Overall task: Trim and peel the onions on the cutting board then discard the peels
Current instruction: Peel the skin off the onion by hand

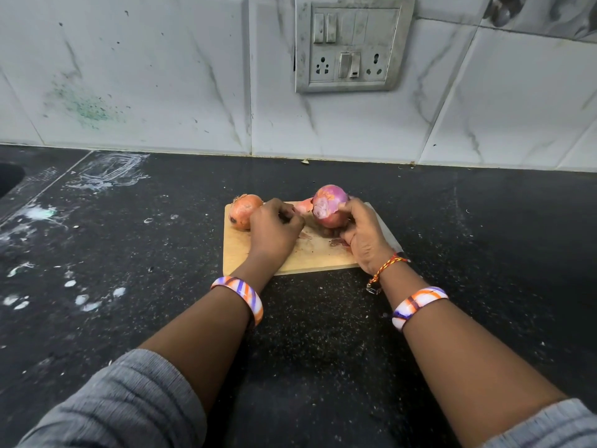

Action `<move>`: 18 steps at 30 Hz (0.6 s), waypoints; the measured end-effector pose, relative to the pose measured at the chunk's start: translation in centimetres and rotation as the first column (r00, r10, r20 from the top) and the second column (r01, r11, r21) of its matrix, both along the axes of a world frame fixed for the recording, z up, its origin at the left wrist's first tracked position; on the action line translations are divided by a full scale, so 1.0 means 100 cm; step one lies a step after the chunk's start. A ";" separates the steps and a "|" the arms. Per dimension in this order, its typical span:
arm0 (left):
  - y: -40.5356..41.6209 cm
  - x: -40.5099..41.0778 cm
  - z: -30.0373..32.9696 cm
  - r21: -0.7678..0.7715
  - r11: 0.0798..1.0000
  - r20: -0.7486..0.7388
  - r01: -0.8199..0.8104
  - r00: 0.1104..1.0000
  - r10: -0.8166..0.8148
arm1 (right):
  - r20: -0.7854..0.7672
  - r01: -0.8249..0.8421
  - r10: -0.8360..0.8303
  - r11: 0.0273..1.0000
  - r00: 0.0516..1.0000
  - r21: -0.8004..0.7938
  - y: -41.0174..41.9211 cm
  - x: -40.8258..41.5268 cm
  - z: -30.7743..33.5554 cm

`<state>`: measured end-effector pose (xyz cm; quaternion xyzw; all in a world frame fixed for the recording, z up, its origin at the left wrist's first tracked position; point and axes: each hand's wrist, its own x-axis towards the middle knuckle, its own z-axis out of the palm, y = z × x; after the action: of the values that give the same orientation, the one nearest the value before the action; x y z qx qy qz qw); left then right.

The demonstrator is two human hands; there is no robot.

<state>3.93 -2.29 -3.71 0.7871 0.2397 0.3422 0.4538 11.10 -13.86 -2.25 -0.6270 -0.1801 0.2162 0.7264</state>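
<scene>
A wooden cutting board (310,257) lies on the black counter. My right hand (363,236) grips a partly peeled purple onion (329,205) just above the board's far right part. My left hand (274,229) is curled with its fingers closed over the board's middle; whether it pinches a bit of peel I cannot tell. An unpeeled orange-brown onion (244,211) rests at the board's far left corner, touching my left hand. A loose pink peel (303,205) lies behind the hands, and small peel scraps (337,242) sit on the board.
A knife blade (386,232) lies along the board's right edge, partly under my right hand. The tiled wall with a switch panel (352,43) rises behind. White smears (38,215) mark the counter at left, and a sink edge (9,179) shows far left.
</scene>
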 end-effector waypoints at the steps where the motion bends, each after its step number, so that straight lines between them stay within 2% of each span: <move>1: 0.000 0.000 0.000 0.010 1.000 0.001 0.011 1.000 -0.011 | -0.027 0.010 -0.010 1.000 1.000 0.011 0.001 0.000 0.000; 3: 0.000 0.001 -0.002 -0.032 0.999 0.018 0.038 0.999 -0.037 | -0.060 0.024 -0.022 0.999 0.998 0.032 0.003 0.001 -0.001; 6: 0.001 0.000 -0.003 -0.216 0.959 0.155 0.185 0.976 -0.153 | -0.095 0.033 -0.023 0.994 0.995 0.103 0.004 0.003 -0.002; 9: 0.000 -0.003 -0.001 -0.178 0.904 0.249 0.387 0.907 -0.340 | -0.024 -0.003 0.003 1.000 1.000 0.005 0.002 0.004 -0.002; 11: -0.002 -0.004 -0.001 -0.169 0.871 0.264 0.461 0.873 -0.410 | 0.043 -0.041 0.044 0.996 0.998 -0.084 0.002 0.002 0.000; 14: 0.000 -0.001 -0.004 -0.168 0.921 0.263 0.352 0.916 -0.302 | 0.029 -0.035 0.038 0.991 0.999 -0.127 0.004 0.006 -0.001; 18: 0.006 0.002 -0.009 -0.210 0.941 0.227 0.265 0.949 -0.217 | 0.040 -0.019 0.024 0.990 0.999 -0.138 0.006 0.008 -0.002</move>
<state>4.17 -1.68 -4.62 0.7119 0.1333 0.3302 0.6053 11.85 -13.31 -2.44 -0.6780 -0.1864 0.2230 0.6751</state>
